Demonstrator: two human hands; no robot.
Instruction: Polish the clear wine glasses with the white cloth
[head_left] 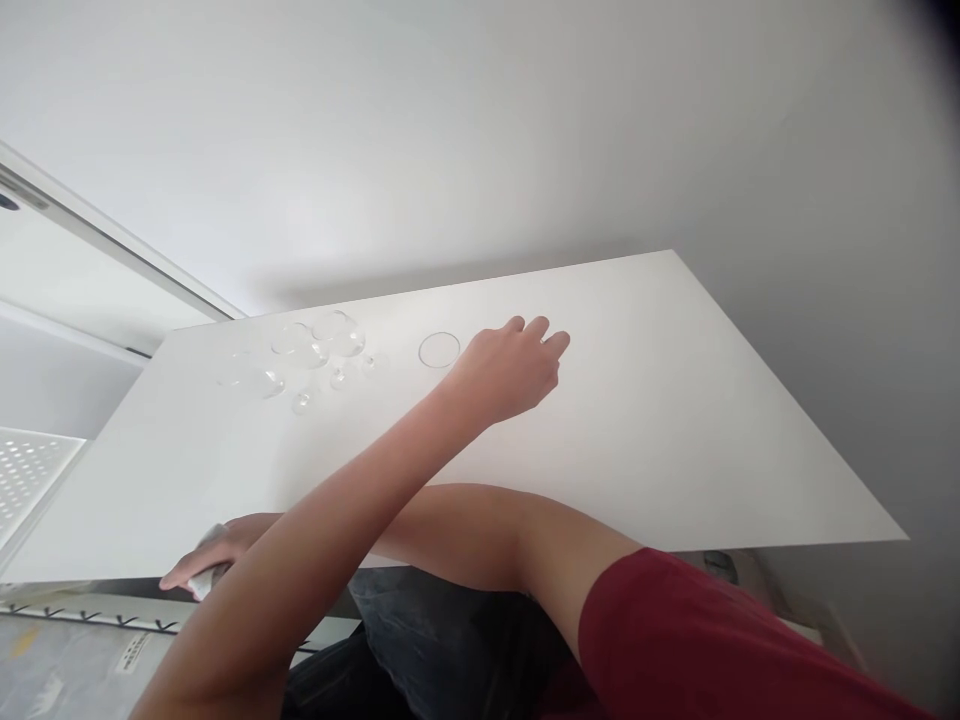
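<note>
My forearms cross over the white tabletop. My left hand [519,366] reaches in from the lower left and hovers over or rests on the middle of the table. Its fingers are curled, with the fingertips and palm turned away, so anything in them is hidden. Just left of it lies a thin clear disc or ring with a bluish rim [439,350]. My right hand [238,538] passes beneath the left forearm to the table's front left edge. It is closed around a crumpled white tissue or cloth [207,582], partly covered by the fingers.
Several clear, bubble-like round pieces [341,335], large and small, sit at the back left of the white table [675,430]. A pale wall [465,130] rises behind. Below the front left edge are a grey printed bag [67,660] and a white perforated panel [30,470].
</note>
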